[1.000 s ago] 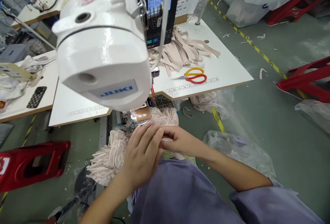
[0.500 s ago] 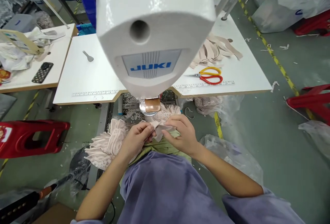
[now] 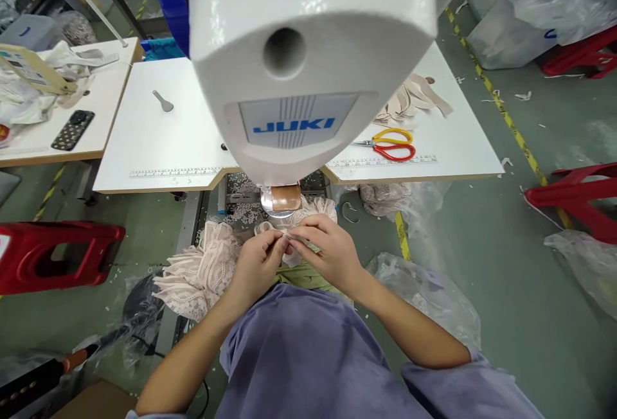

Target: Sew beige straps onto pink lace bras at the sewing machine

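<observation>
My left hand [image 3: 258, 260] and my right hand [image 3: 326, 250] meet in front of my lap, both pinching a small piece of pale pink lace fabric [image 3: 289, 237]. They sit just below the head of a white sewing machine [image 3: 308, 65], under its copper-coloured foot part [image 3: 284, 198]. A larger heap of the same lace [image 3: 200, 274] hangs to the left of my left hand. More lace [image 3: 315, 207] lies behind my fingers.
The white sewing table [image 3: 159, 142] carries red and yellow scissors [image 3: 393, 144], a pile of beige strips [image 3: 412, 99] and a small grey tool [image 3: 162, 101]. A phone [image 3: 72, 130] lies on the left table. Red stools [image 3: 53, 255] stand left and right [image 3: 578, 197]; plastic bags [image 3: 424, 284] lie on the floor.
The view has swung so the machine head sits centred over my hands. My hands went from overlapping flat to pinching the lace piece together, fingertips now closer.
</observation>
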Tool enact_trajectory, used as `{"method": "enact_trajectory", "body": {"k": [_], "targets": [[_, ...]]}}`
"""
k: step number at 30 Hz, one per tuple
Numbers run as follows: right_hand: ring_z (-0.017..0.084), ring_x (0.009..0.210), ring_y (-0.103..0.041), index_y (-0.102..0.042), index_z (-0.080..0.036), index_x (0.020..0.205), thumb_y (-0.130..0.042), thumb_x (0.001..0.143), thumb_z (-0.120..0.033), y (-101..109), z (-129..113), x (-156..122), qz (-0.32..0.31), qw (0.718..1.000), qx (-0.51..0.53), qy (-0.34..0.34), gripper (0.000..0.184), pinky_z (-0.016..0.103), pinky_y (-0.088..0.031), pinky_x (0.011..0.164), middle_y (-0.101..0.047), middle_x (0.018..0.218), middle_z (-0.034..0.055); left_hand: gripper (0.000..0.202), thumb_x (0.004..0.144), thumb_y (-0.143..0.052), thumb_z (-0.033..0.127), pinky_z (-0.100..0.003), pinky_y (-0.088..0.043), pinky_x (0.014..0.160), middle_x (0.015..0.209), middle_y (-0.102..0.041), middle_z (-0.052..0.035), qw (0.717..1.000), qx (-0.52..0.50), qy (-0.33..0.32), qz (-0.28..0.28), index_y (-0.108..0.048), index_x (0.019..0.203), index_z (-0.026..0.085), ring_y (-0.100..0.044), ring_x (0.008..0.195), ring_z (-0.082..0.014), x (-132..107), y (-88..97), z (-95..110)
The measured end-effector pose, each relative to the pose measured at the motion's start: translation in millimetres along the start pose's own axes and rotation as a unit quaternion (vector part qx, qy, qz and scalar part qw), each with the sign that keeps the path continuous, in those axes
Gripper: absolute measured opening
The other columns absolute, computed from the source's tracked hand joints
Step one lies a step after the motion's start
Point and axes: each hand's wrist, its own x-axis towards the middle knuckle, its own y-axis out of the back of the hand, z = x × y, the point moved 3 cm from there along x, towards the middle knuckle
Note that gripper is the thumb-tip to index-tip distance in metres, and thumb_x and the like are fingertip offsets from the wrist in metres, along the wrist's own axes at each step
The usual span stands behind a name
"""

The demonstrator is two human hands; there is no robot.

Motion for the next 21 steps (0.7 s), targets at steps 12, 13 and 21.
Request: {"method": "enact_trajectory", "body": {"k": [12, 13, 21], "targets": [[0.017, 0.097, -0.064, -0.071, -0.02, 0.106, -0.051, 0.099, -0.03, 11, 73, 14, -0.051, 0.991, -0.011, -0.122, 0.024, 0.028, -0.05, 0.087, -0.069, 0.103, 0.0075, 0.045, 0.079, -0.068, 0.061, -0.022, -0.032, 0.053, 0.06, -0.047, 0.0051, 0.982, -0.151, 0.117, 0.007, -0.062, 0.075, 0.016, -0.04, 0.055, -0.0103, 22, 2.0, -24], [0.018, 0.107, -0.061, -0.068, -0.018, 0.115, -0.043, 0.101, -0.027, 32, 98, 25, -0.035, 0.98, -0.096, -0.171, 0.03, 0.029, -0.048, 0.094, -0.067, 0.114, 0.01, 0.047, 0.078, -0.069, 0.062, -0.021, -0.03, 0.052, 0.059, -0.046, 0.0055, 0.979, -0.167, 0.117, 0.015, -0.064, 0.077, 0.016, -0.037, 0.055, -0.0097, 23, 4.5, -27], [0.024, 0.096, -0.064, -0.066, -0.011, 0.115, -0.059, 0.086, -0.012, 155, 191, 106, -0.081, 0.94, -0.267, -0.199, 0.029, 0.032, -0.046, 0.086, -0.07, 0.106, 0.0165, 0.059, 0.043, -0.085, 0.071, -0.023, -0.035, 0.051, 0.054, -0.051, 0.0033, 0.94, -0.29, 0.171, 0.049, -0.065, 0.059, 0.018, -0.042, 0.053, -0.0119, 29, -3.2, -45]]}}
